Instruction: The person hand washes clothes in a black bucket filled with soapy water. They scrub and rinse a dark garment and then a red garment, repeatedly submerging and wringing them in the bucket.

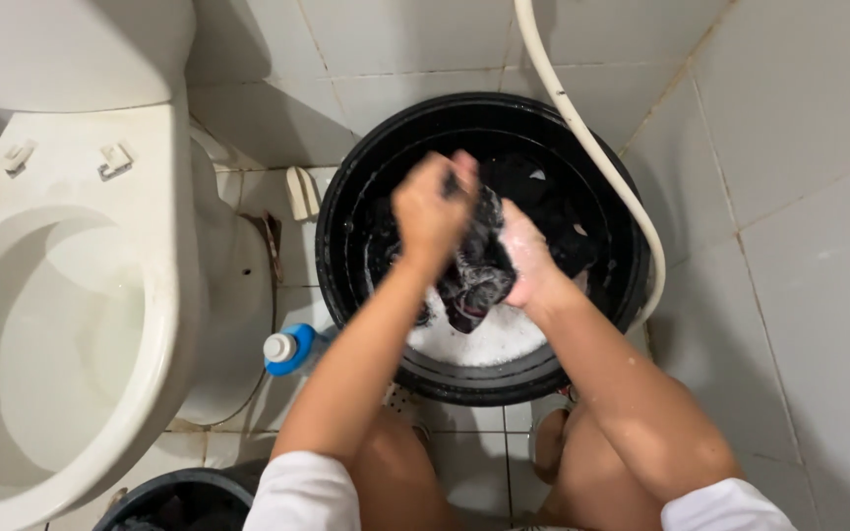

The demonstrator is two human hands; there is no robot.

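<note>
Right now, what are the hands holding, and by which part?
Both hold one dark wet garment over the black basin: left hand grips its bunched upper end, right hand presses its sudsy side.

left hand point(432, 211) fisted, right hand point(528, 258) clenched, forearms converging

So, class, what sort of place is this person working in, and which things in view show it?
Most likely a small tiled bathroom: a white ceramic toilet, white wall tiles, and a round black plastic tub of soapy water where both hands scrub dark wet cloth.

Tiled floor point(799, 324) bears black basin point(346, 211); toilet point(71, 295); perhaps bottle point(289, 349).
</note>
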